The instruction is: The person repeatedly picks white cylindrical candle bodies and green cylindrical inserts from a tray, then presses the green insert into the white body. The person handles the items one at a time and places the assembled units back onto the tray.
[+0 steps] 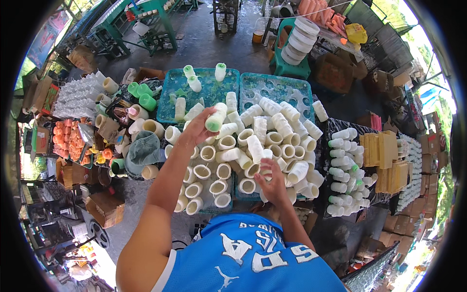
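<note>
My left hand (196, 127) is closed around a white bumpy cylinder with a green end (217, 117), above the far left part of the pile. The green end faces toward me. Nearer to me and to the right, my right hand (273, 184) has its thumb and fingers spread apart at a white hollow cylinder (265, 171). Whether they press on it is hard to see. Beneath and around both hands lie many white hollow cylinders (226, 142), several with open ends up. Behind them, green-ended cylinders (194, 82) stand on a teal tray (168, 92).
A second teal tray (304, 82) adjoins at the right, with a whitish cut-out sheet in it. More green-ended cylinders (340, 170) and yellow blocks (382, 155) fill the right table. On the left are a grey-green cap (144, 150), orange pieces (68, 138) and white spiky pieces (80, 95).
</note>
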`<act>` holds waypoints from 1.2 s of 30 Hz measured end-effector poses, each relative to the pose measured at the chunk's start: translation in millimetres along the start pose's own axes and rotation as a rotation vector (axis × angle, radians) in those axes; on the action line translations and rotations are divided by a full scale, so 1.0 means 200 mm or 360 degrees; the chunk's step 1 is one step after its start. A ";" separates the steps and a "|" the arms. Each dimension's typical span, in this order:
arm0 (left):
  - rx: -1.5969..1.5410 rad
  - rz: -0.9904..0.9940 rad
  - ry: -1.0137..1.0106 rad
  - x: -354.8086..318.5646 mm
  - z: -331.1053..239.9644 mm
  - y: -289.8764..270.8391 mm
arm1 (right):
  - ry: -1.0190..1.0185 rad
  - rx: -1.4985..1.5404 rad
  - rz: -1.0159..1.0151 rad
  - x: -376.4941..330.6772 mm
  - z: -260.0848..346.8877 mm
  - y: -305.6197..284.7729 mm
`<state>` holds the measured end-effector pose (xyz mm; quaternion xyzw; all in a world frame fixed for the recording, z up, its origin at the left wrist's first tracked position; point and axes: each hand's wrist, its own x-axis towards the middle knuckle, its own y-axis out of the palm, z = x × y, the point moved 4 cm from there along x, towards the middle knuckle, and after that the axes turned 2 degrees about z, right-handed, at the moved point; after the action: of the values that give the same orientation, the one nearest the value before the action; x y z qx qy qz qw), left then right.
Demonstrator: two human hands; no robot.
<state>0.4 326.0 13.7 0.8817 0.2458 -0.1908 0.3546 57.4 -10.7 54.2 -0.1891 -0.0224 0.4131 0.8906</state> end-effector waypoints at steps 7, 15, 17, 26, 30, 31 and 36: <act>-0.0526 0.0439 -0.0121 -0.55 0.51 0.68 | -0.0275 0.0637 0.0297 0.11 0.22 0.00; -0.0005 -0.0355 0.0802 -0.79 0.85 0.95 | -0.0278 0.1154 0.0159 -0.13 0.22 -0.07; -0.0089 -0.0451 0.1087 -0.91 0.77 1.11 | -0.0534 0.0795 0.0137 -0.15 0.23 -0.09; 0.0511 -0.0214 0.1338 -0.97 0.78 1.19 | -0.0358 0.1079 0.0241 -0.25 0.25 -0.14; 0.0108 -0.0174 0.0963 -0.97 0.80 1.19 | -0.0425 0.1053 0.0138 -0.24 0.19 -0.13; -0.0203 -0.0139 0.0788 -0.96 0.82 1.18 | -0.0447 0.0980 0.0122 -0.23 0.19 -0.13; -0.0195 -0.0101 0.0813 -0.93 0.84 1.13 | -0.0391 0.0922 0.0164 -0.22 0.25 -0.16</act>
<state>-48.6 6.4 115.7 0.8700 0.3660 0.0421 0.3275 41.1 -46.5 115.9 0.1228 -0.0017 0.4667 0.8758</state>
